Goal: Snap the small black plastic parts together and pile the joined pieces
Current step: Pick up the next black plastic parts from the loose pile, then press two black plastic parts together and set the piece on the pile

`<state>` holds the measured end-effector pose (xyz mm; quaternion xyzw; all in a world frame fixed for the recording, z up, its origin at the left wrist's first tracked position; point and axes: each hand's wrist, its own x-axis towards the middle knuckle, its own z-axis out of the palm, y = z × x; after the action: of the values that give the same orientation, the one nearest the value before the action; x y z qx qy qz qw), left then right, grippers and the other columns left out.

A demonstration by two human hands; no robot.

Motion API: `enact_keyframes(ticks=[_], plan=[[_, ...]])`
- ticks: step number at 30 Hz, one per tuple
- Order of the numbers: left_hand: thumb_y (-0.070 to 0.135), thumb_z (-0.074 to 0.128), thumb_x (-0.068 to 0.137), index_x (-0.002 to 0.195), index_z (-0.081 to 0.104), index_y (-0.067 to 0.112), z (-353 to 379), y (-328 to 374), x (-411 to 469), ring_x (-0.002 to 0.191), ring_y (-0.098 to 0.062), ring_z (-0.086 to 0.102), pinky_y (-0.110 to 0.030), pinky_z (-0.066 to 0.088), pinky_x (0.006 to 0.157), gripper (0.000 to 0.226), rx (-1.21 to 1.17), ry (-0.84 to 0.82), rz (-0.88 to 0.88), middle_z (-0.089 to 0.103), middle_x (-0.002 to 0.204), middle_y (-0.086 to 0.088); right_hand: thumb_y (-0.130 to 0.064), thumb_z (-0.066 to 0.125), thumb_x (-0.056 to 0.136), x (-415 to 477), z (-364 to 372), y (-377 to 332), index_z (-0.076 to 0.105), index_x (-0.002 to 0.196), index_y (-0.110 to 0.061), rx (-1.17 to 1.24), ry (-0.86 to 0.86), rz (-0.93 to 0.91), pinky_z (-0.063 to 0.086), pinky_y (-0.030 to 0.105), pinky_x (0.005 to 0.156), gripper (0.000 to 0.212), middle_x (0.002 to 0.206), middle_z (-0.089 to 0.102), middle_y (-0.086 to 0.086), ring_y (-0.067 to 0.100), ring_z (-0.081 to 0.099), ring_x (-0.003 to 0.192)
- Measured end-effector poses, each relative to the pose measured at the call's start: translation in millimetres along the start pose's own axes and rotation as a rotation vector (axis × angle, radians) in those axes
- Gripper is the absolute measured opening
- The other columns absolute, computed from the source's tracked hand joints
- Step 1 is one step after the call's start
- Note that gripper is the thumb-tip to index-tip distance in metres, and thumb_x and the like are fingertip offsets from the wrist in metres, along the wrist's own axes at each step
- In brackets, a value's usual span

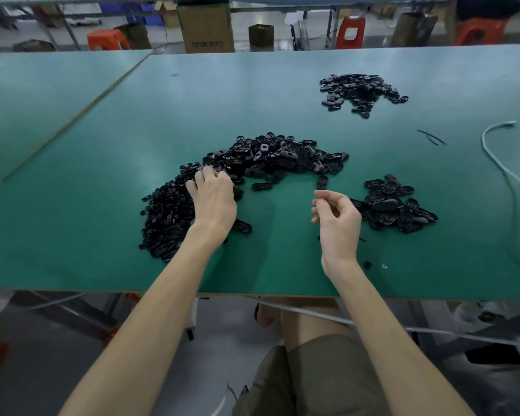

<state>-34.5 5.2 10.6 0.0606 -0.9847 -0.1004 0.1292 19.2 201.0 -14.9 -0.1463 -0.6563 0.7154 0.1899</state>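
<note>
A large curved heap of small black plastic parts (270, 159) lies in the middle of the green table (96, 181). My left hand (213, 196) rests palm down on the heap's left arm, fingertips curled into the parts; what they touch is hidden. My right hand (336, 219) hovers over bare table, fingers loosely curled with nothing visible in them. Right of that hand sits a smaller pile of black pieces (394, 207). A third pile (360, 91) lies far back on the right.
A white cable (505, 172) snakes along the table's right side, with thin black strips (431, 136) beside it. Two tiny loose bits (367, 264) lie near the front edge. Cardboard boxes (206, 27) and orange stools (350, 31) stand beyond the table.
</note>
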Motion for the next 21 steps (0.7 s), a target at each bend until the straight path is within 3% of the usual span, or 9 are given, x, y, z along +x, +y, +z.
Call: enact_keyframes(ticks=[3,6,9,12,17,21], plan=[[0.002,0.065,0.096,0.113,0.065,0.013,-2.7,9.6,-5.7,0.112,-0.029,0.055,-0.042,0.032,0.101,0.019,-0.083,0.029,0.052,0.062,0.118,-0.009,-0.003,0.057,0.102,0.1,0.3,-0.1,0.071,0.104,-0.013,-0.001,-0.006,-0.001,0.051,0.015,0.065,0.017,0.091,0.07,0.002,-0.003,0.062,0.07],[0.008,0.071,0.095,0.105,0.067,0.015,-8.4,33.0,-18.2,0.104,-0.024,0.064,-0.044,0.04,0.105,0.013,-0.416,-0.037,0.088,0.072,0.105,-0.002,-0.005,0.058,0.102,-0.2,0.9,-0.2,0.071,0.105,-0.012,-0.002,-0.017,-0.011,0.051,0.016,0.065,0.015,0.092,0.071,0.003,-0.002,0.063,0.071],[0.011,0.076,0.091,0.093,0.069,0.023,-13.9,59.1,-30.4,0.086,-0.012,0.066,-0.034,0.051,0.091,0.015,-0.7,-0.176,0.147,0.07,0.086,0.012,-0.013,0.064,0.102,0.0,0.7,-0.1,0.072,0.107,-0.016,-0.006,-0.062,-0.04,0.054,0.02,0.072,0.01,0.098,0.073,0.0,0.006,0.067,0.085],[0.011,0.077,0.089,0.093,0.07,0.023,-13.7,73.7,-37.7,0.082,-0.007,0.064,-0.022,0.049,0.078,0.014,-0.759,-0.243,0.217,0.068,0.089,0.01,-0.013,0.066,0.101,-0.6,0.0,-0.3,0.073,0.104,-0.017,0.001,-0.096,-0.055,0.055,0.025,0.074,0.008,0.096,0.075,-0.001,0.008,0.067,0.085],[0.019,0.074,0.095,0.109,0.07,0.016,-14.4,59.5,-30.7,0.095,-0.016,0.065,-0.029,0.051,0.088,0.015,-0.659,-0.211,0.161,0.064,0.112,-0.001,-0.013,0.068,0.1,-0.1,-0.7,1.4,0.072,0.1,-0.014,0.044,-0.037,-0.037,0.049,0.02,0.066,0.005,0.084,0.069,0.0,0.005,0.06,0.071],[0.006,0.062,0.1,0.118,0.064,0.007,-16.4,27.0,-11.9,0.11,-0.031,0.057,-0.041,0.048,0.094,0.019,-0.155,-0.059,0.073,0.058,0.124,-0.016,-0.017,0.066,0.102,0.9,-0.6,2.4,0.071,0.099,-0.018,0.035,-0.037,-0.022,0.048,0.017,0.063,0.005,0.08,0.067,0.001,0.005,0.056,0.062]])
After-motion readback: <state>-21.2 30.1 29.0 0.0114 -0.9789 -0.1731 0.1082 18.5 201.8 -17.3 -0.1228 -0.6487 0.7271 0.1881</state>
